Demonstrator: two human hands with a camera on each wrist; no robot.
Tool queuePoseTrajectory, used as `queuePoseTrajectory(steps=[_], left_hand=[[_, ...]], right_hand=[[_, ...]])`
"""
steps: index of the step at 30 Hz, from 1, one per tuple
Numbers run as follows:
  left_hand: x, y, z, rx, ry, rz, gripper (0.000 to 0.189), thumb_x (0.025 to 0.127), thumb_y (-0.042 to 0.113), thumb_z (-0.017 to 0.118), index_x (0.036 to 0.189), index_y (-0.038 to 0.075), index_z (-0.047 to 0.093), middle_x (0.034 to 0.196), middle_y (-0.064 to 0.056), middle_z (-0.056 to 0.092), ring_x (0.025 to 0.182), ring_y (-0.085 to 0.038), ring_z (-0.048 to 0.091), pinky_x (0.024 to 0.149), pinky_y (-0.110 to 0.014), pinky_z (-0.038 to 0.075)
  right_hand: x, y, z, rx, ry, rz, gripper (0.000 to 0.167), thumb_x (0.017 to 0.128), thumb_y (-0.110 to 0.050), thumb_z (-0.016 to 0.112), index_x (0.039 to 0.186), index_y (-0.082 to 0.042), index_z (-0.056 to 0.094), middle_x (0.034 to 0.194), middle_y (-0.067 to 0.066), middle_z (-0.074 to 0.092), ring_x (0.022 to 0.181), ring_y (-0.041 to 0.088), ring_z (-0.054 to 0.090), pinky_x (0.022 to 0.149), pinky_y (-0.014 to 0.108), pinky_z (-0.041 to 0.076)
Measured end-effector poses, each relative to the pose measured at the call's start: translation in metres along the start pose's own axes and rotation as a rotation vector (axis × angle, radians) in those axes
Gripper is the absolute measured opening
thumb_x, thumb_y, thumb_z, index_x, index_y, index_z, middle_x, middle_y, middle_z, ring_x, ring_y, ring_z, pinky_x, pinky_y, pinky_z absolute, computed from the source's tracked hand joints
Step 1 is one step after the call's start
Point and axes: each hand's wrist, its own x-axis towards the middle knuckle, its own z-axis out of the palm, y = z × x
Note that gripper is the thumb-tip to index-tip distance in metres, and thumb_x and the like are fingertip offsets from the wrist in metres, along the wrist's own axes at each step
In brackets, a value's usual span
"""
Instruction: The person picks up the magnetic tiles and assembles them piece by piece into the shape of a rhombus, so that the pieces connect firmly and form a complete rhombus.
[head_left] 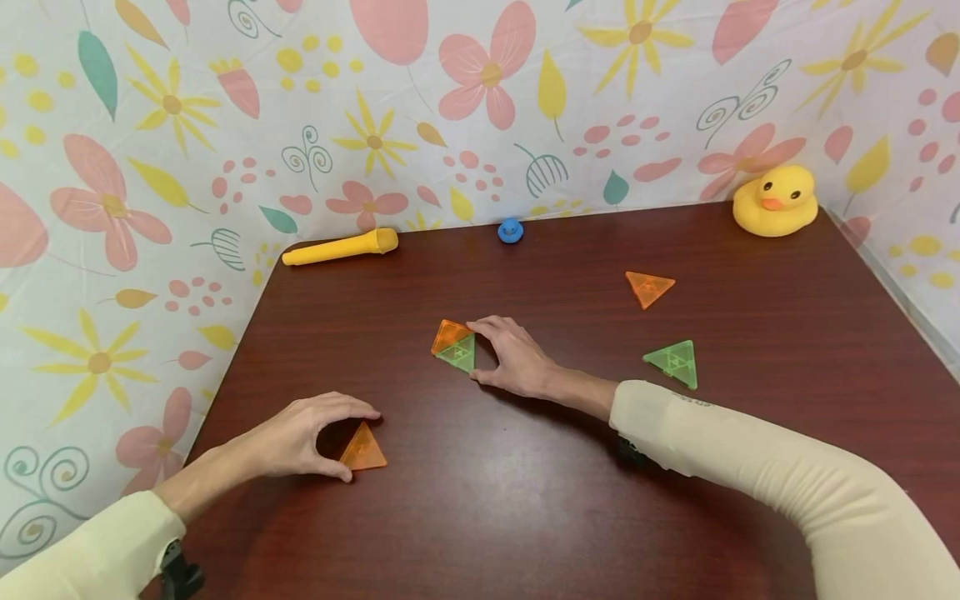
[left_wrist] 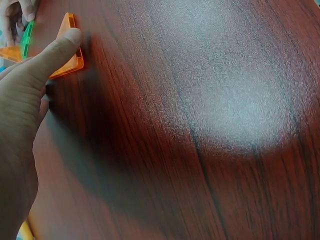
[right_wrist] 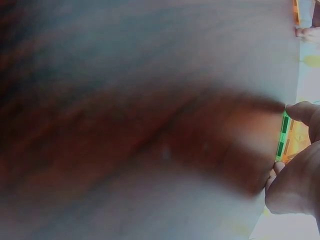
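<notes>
My left hand [head_left: 311, 433] curls round an orange triangle tile [head_left: 363, 450] lying on the table, thumb at its lower left corner and a forefinger by its top corner. The left wrist view has the thumb [left_wrist: 55, 55] overlapping that tile. Further off, my right hand [head_left: 517, 358] holds a green triangle tile [head_left: 461, 353] by two corners, between thumb and forefinger. Another orange triangle tile [head_left: 450, 335] meets the green one edge to edge. From the right wrist, the held green tile [right_wrist: 283, 135] shows edge-on, with orange behind it.
To the right lie a loose orange triangle [head_left: 649, 288] and a loose green triangle [head_left: 678, 363]. Along the back edge are a yellow toy microphone [head_left: 341, 247], a small blue duck [head_left: 510, 231] and a large yellow duck [head_left: 776, 204]. A patterned cloth [head_left: 480, 100] hangs behind the dark table [head_left: 510, 500].
</notes>
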Motion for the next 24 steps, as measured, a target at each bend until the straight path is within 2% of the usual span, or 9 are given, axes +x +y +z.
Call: queuePoseTrajectory(steps=[7, 13, 24], left_hand=[[0.001, -0.002, 0.001, 0.017, -0.002, 0.022, 0.075, 0.079, 0.049, 0.094, 0.145, 0.027, 0.064, 0.144, 0.017, 0.06, 0.132, -0.011, 0.057, 0.104, -0.046, 0.053], [0.005, -0.005, 0.003, 0.016, 0.033, 0.057, 0.068, 0.08, 0.045, 0.094, 0.14, 0.025, 0.067, 0.138, 0.017, 0.062, 0.127, -0.01, 0.06, 0.101, -0.043, 0.055], [0.021, 0.002, 0.01, -0.004, 0.07, 0.081, 0.061, 0.085, 0.031, 0.093, 0.139, 0.022, 0.067, 0.139, 0.014, 0.062, 0.128, -0.01, 0.06, 0.101, -0.042, 0.055]], right_hand=[[0.0, 0.001, 0.0, 0.002, 0.003, 0.002, 0.079, 0.089, -0.022, 0.088, 0.155, 0.002, 0.05, 0.152, 0.019, 0.053, 0.142, 0.039, 0.046, 0.118, 0.057, 0.037], [0.0, 0.001, 0.001, 0.005, 0.002, 0.004, 0.079, 0.09, -0.022, 0.088, 0.155, 0.002, 0.05, 0.152, 0.019, 0.053, 0.143, 0.04, 0.046, 0.118, 0.057, 0.036], [0.0, 0.0, -0.001, 0.019, 0.002, 0.009, 0.078, 0.09, -0.021, 0.088, 0.154, 0.001, 0.05, 0.152, 0.018, 0.054, 0.143, 0.039, 0.046, 0.118, 0.057, 0.036]])
